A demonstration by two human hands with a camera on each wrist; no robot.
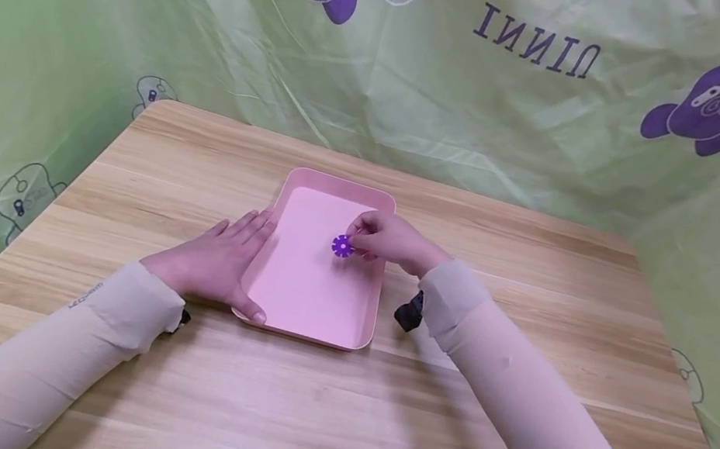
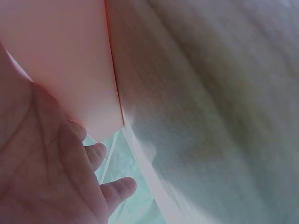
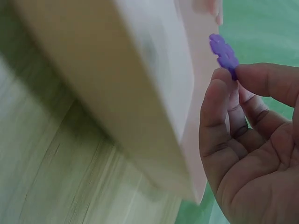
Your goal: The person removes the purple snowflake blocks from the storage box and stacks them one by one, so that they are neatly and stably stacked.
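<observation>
A shallow pink tray [image 1: 311, 287] with a raised rim lies on the wooden table. Over its right half, my right hand [image 1: 393, 239] pinches a small purple notched disc [image 1: 342, 246] between thumb and fingertips. In the right wrist view the disc [image 3: 224, 53] is seen nearly edge-on, standing out past the fingertips. My left hand [image 1: 222, 258] lies against the tray's left side with its fingers straight and spread, the thumb over the near left corner. The left wrist view shows the palm [image 2: 46, 154] beside the tray's outer wall [image 2: 79, 60].
The wood-grained table [image 1: 301, 419] stretches around the tray on all sides. Green printed sheeting [image 1: 423, 93] hangs behind it and along both sides. A black wrist-worn piece [image 1: 410, 312] sticks out under the right sleeve, near the tray's right edge.
</observation>
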